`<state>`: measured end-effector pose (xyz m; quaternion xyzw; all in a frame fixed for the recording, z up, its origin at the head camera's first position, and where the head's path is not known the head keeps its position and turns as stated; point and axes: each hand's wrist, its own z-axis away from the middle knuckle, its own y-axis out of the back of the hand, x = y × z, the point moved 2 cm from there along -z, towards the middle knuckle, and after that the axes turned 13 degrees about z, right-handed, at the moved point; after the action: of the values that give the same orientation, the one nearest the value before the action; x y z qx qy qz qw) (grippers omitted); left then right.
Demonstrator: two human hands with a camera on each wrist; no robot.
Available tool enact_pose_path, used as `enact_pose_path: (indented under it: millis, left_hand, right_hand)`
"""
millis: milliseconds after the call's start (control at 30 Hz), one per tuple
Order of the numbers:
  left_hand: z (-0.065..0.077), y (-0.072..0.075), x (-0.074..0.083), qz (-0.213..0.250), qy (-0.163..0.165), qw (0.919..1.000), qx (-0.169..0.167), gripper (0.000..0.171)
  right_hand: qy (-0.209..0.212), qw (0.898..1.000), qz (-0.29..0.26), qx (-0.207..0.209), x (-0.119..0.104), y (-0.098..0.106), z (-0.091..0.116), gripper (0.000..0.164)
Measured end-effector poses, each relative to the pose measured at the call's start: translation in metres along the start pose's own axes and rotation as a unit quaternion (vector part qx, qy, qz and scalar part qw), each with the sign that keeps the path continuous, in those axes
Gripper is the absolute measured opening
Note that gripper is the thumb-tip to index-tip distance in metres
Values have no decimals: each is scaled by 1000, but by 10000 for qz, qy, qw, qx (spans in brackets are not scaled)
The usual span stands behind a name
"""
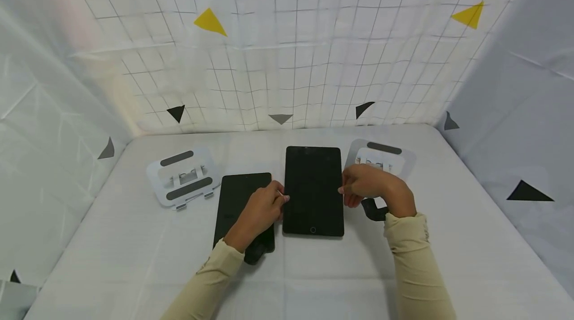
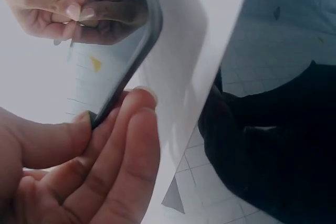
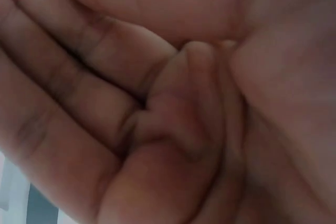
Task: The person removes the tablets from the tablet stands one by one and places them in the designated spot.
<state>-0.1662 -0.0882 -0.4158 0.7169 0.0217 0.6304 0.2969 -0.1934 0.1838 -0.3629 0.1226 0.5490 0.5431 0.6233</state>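
A black tablet with a round home button at its lower end is held between both hands, screen up. On its left edge the left hand pinches it; in the left wrist view the thumb lies on the screen side and the fingers curl beneath. The right hand pinches the opposite edge. In the right wrist view its palm fills the picture and hides the tablet. A second black tablet lies on the table, partly under the left hand and wrist.
A white and grey folding stand with dark pads lies at the left of the white table. A similar stand lies at the right, partly behind the right hand. White sheets with a grid and coloured triangles enclose the table.
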Motion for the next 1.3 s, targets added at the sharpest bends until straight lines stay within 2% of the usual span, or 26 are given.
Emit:
enact_pose_path:
  millis: [133, 300, 533, 633, 1000, 1300]
  left_hand:
    - [1, 0, -3, 141, 59, 9998, -111, 13]
    - [2, -2, -8, 297, 270, 9989, -242, 12]
    - [2, -4, -9, 284, 748, 9966, -186, 14]
    - [2, -4, -8, 155, 829, 9963, -185, 14]
    - [0, -2, -10, -495, 719, 9961, -130, 16]
    - [2, 0, -10, -650, 738, 9951, -95, 15]
  right_hand:
    - [-10, 9999, 19, -114, -1, -4, -3, 14]
    - [-230, 9993, 219, -204, 0, -9, -6, 19]
    - [-284, 9982, 419, -320, 0, -15, -9, 21]
    - [-336, 9975, 477, -406, -1, -16, -11, 23]
    - [-449, 9947, 772, -510, -6, -20, -15, 25]
    - [-581, 9935, 802, -566, -7, -23, -18, 23]
